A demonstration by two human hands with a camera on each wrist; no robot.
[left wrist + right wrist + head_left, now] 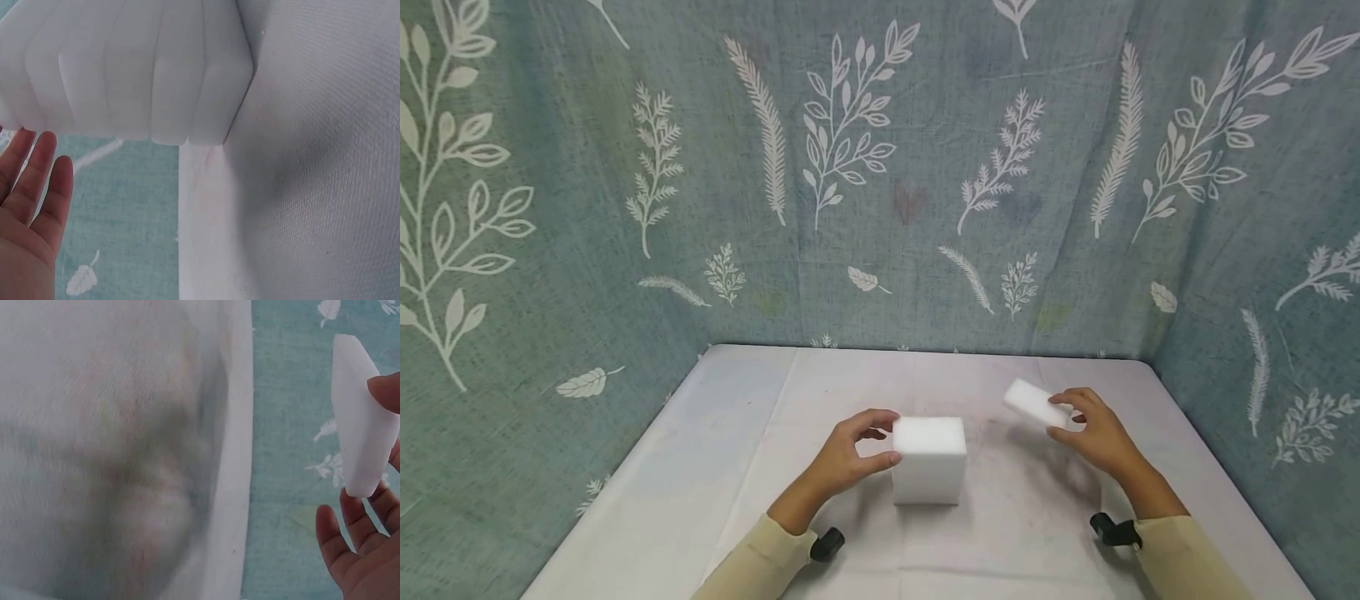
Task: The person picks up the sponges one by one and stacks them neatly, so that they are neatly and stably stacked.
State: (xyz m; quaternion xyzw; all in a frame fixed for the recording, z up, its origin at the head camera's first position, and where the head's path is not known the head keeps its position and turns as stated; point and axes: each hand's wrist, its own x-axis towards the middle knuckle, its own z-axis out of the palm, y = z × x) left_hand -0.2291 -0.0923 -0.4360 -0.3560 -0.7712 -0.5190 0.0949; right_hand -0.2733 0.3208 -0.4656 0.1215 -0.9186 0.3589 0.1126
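Observation:
A stack of several white sponges (928, 458) stands upright on the white-covered table, left of the right hand. My left hand (848, 454) is at its upper left side, thumb at the front corner and fingers at the back corner. Its layers show side by side in the left wrist view, where the fingertips (44, 140) meet the end layer and the thumb is out of sight. My right hand (1093, 429) pinches a single white sponge (1030, 400) between thumb and fingers. That sponge is held tilted above the table, right of the stack, and appears edge-on in the right wrist view.
A white cloth (760, 475) with faint creases covers the table. Green fabric (880, 167) with white leaf prints hangs behind and along both sides. Each wrist carries a small black device (827, 545) near the cream sleeve.

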